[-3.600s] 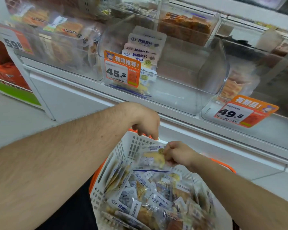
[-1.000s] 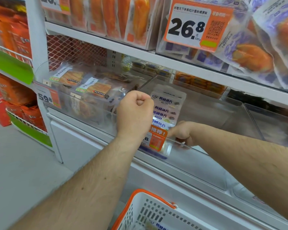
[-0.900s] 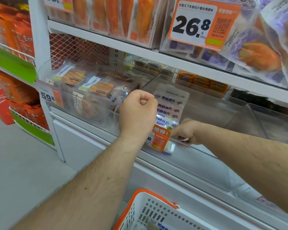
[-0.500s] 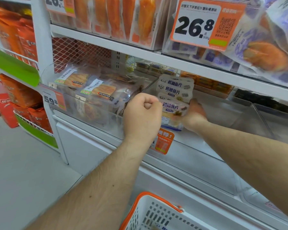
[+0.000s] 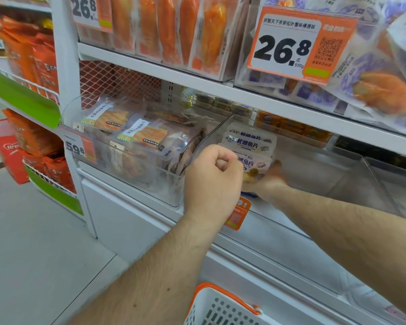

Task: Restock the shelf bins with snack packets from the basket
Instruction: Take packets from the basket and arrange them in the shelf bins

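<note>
At the bottom edge, nearest the camera, the white basket [image 5: 223, 308] with its orange rim shows only a corner, below the shelf front; its contents are out of view. Above it the left forearm rises to the left hand [image 5: 212, 177], curled into a fist in front of the clear bin [image 5: 333, 184]; nothing shows in its fingers, and whether it touches the bin's front edge cannot be told. Just behind it hangs an orange price tag [image 5: 238, 213] on the bin's front lip, half hidden by the wrist. The right hand [image 5: 271, 178] reaches into the bin from the right, its fingers wrapped under a white fish-slice snack packet [image 5: 253, 166] at the bin's left end; the fingertips are hidden behind the packet. Behind that packet stand more packets [image 5: 250, 138] of the same kind, upright in a row against the left wall; the rest of the bin to the right looks bare. Left of it a neighbouring bin [image 5: 136, 148] holds clear-wrapped snacks, with a 59.8 tag [image 5: 77, 147] on its front; on the shelf above, orange packs [image 5: 164, 29] stand beside a 26.8 price card [image 5: 298, 45].
</note>
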Demonstrator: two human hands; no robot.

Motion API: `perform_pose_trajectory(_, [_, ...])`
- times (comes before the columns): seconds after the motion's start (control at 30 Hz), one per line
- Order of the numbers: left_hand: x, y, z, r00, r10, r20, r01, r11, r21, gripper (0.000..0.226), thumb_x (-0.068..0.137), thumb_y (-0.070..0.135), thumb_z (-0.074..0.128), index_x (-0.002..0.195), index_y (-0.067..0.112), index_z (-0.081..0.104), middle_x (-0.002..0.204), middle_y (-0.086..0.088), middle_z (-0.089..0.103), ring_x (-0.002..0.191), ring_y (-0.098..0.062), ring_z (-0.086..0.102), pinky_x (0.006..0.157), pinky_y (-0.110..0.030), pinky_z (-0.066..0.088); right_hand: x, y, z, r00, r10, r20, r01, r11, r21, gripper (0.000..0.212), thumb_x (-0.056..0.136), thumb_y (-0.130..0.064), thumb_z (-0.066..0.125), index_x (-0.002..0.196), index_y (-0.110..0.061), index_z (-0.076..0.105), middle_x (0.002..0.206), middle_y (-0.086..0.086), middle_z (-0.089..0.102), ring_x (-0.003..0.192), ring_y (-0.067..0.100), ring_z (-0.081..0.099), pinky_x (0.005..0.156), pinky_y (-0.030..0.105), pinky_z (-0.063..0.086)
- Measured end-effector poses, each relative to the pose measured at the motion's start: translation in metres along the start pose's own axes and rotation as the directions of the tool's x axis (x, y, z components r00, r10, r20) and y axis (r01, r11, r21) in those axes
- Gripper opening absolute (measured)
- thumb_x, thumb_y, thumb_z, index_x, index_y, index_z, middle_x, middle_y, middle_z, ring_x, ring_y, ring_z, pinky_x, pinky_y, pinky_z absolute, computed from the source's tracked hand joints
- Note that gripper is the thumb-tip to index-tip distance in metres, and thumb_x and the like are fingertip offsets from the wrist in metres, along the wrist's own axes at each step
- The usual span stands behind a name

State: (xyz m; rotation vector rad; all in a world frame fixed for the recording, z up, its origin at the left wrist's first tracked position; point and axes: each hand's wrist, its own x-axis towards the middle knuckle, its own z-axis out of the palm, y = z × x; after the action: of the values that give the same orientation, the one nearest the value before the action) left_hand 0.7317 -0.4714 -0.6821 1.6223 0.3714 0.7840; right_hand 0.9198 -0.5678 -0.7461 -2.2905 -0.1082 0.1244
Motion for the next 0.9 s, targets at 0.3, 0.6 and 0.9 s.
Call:
perform_pose_trajectory(0.3, [-0.003, 0.000, 0.005, 1.000, 0.009, 0.017, -0.009, 1.000, 0.006, 0.020, 0.085, 0.012, 0.060, 0.070, 0.024, 0.060, 0.052, 0.016, 0.052, 0.048, -0.002, 0.045, 0.053, -0.023, 0.037, 0.011, 0.004, 0.001, 0.990, -0.135, -0.032, 0.135, 0.991, -0.027, 0.108, 0.042, -0.040, 0.097, 0.131, -0.022, 0.038, 0.115, -0.010, 0.056, 0.107, 0.015, 0.058, 0.081, 0.027, 0.051])
perform_pose_trajectory(0.6, [-0.003, 0.001, 0.005, 1.000, 0.005, 0.028, -0.005, 1.000, 0.015, 0.020, 0.086, 0.013, 0.060, 0.071, 0.025, 0.061, 0.054, 0.016, 0.053, 0.051, -0.002, 0.046, 0.055, -0.027, 0.045, 0.029, 0.036, 0.017, 0.993, -0.065, 0.093, 0.068, 0.997, -0.028, 0.114, 0.013, -0.051, 0.091, 0.119, -0.032, 0.051, 0.103, -0.012, 0.069, 0.093, 0.013, 0.068, 0.079, 0.036, 0.061])
perform_pose_trajectory(0.9, [-0.004, 0.001, 0.007, 0.999, 0.006, 0.036, -0.005, 1.000, -0.013, 0.021, 0.084, 0.010, 0.060, 0.070, 0.025, 0.060, 0.052, 0.017, 0.051, 0.050, -0.001, 0.045, 0.050, -0.017, 0.038, 0.018, -0.002, -0.001, 0.979, -0.107, 0.175, 0.102, 0.994, 0.038, 0.044, 0.064, -0.003, 0.086, 0.103, -0.011, 0.067, 0.078, 0.001, 0.068, 0.062, 0.014, 0.063, 0.042, 0.019, 0.045])
